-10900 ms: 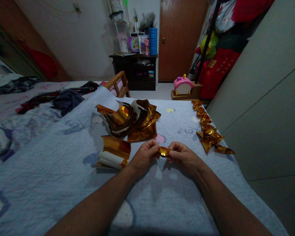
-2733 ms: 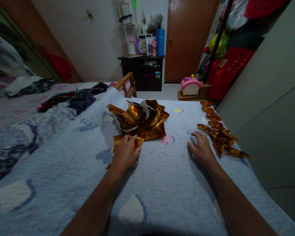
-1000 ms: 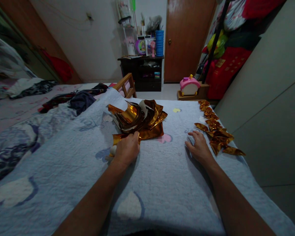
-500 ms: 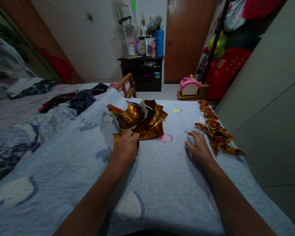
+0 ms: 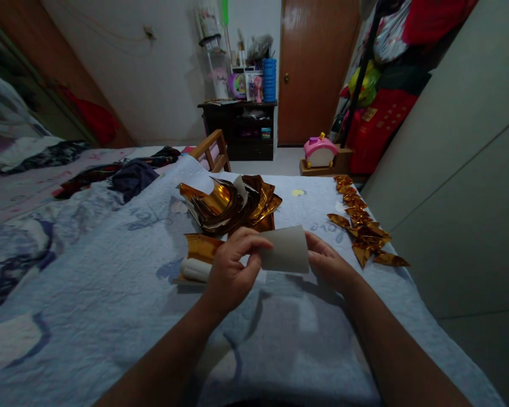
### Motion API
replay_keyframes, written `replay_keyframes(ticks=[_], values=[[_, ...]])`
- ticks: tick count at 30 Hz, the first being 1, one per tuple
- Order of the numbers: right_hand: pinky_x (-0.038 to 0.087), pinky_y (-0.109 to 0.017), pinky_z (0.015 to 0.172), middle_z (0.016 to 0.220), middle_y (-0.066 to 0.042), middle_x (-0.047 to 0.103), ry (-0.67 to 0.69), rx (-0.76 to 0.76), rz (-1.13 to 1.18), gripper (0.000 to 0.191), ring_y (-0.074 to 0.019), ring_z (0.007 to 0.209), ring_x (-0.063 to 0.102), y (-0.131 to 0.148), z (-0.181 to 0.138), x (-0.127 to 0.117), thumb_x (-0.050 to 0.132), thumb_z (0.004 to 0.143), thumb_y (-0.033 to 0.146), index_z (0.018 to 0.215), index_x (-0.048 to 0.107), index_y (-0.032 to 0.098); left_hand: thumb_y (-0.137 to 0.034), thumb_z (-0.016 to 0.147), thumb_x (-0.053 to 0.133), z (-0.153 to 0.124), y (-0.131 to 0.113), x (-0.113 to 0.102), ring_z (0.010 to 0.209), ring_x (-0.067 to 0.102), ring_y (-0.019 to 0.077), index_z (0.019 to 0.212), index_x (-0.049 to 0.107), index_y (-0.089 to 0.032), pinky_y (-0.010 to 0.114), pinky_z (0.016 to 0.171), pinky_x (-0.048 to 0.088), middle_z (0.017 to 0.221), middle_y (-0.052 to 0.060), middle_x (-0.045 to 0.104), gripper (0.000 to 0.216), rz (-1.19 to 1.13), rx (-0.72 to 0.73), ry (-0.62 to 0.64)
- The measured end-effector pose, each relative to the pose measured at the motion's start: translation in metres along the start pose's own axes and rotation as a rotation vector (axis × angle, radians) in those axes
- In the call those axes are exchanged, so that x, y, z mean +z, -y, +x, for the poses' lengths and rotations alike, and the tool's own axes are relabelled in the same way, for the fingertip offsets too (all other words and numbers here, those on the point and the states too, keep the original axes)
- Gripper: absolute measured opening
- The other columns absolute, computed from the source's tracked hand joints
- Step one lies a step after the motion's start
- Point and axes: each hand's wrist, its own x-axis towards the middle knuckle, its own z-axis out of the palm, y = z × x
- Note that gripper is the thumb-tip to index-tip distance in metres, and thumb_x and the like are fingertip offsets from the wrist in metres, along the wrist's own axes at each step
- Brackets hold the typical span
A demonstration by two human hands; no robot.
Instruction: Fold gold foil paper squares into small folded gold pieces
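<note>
Both hands hold one sheet of paper (image 5: 287, 249), its pale back facing me, just above the light blue quilt (image 5: 110, 294). My left hand (image 5: 233, 268) pinches the sheet's left edge between thumb and fingers. My right hand (image 5: 328, 265) grips its right edge. Behind them a loose heap of curled gold foil sheets (image 5: 229, 204) lies on the quilt. A smaller rolled stack of gold and white sheets (image 5: 197, 255) lies just left of my left hand. Several folded gold pieces (image 5: 360, 226) lie in a row along the bed's right side.
A pale wall or cabinet panel (image 5: 449, 186) runs close along the bed's right edge. Dark clothes (image 5: 131, 172) lie on the bed at the back left. Beyond the bed stand a wooden chair (image 5: 210, 150), a pink toy house (image 5: 319, 151) and a dark shelf unit (image 5: 241, 124).
My left hand lifted a sheet off the small stack and brought it to the middle. My right hand left the quilt beside the folded pieces and took the sheet's other edge.
</note>
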Motion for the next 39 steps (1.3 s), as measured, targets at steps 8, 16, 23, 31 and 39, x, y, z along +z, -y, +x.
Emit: replay_keyframes(ticks=[8,16,23,31,39], values=[[0.053,-0.032,0.078,0.111,-0.009,0.070,0.290,0.231,0.551,0.058,-0.0216,0.094,0.065,0.005,-0.003,-0.004,0.080,0.076,0.043,0.126,0.061,0.019,-0.024,0.082,0.065,0.011,0.031,0.038,0.085,0.060,0.0158,0.106,0.070,-0.018,0.026,0.073,0.050,0.107,0.005,0.061,0.025,-0.344,-0.292,-0.026],[0.039,-0.018,0.041,0.074,0.006,0.061,0.237,0.406,0.345,0.092,-0.0091,0.050,0.051,0.009,-0.004,-0.007,0.079,0.076,0.032,0.152,0.028,0.027,-0.012,0.082,0.059,-0.003,0.055,0.064,0.101,0.060,0.0194,0.111,0.066,-0.019,0.029,0.083,0.050,0.113,0.006,0.059,0.030,-0.208,-0.317,0.047],[0.040,-0.018,0.043,0.073,0.000,0.064,0.422,0.484,0.249,0.027,-0.0080,0.048,0.056,0.013,-0.008,-0.010,0.067,0.080,0.034,0.099,0.067,0.015,-0.004,0.082,0.056,-0.011,0.066,0.073,0.102,0.062,0.0209,0.104,0.067,-0.020,0.034,0.092,0.051,0.108,0.006,0.059,0.029,0.089,-0.137,0.213],[0.049,-0.021,0.052,0.071,0.000,0.066,0.545,0.447,0.394,0.044,-0.0136,0.062,0.064,0.007,-0.006,-0.010,0.058,0.067,0.016,0.110,0.067,0.018,-0.002,0.078,0.063,-0.016,0.071,0.078,0.127,0.045,0.0329,0.110,0.068,-0.018,0.052,0.109,0.041,0.138,0.013,0.051,0.036,0.337,0.079,0.147],[0.036,-0.019,0.050,0.073,0.002,0.063,0.498,0.431,0.286,0.029,-0.0072,0.055,0.049,-0.002,-0.005,-0.013,0.067,0.071,0.019,0.100,0.068,0.016,-0.002,0.084,0.053,-0.015,0.074,0.075,0.100,0.061,0.0226,0.097,0.068,-0.018,0.037,0.092,0.050,0.101,0.008,0.069,0.026,0.130,0.105,0.371]])
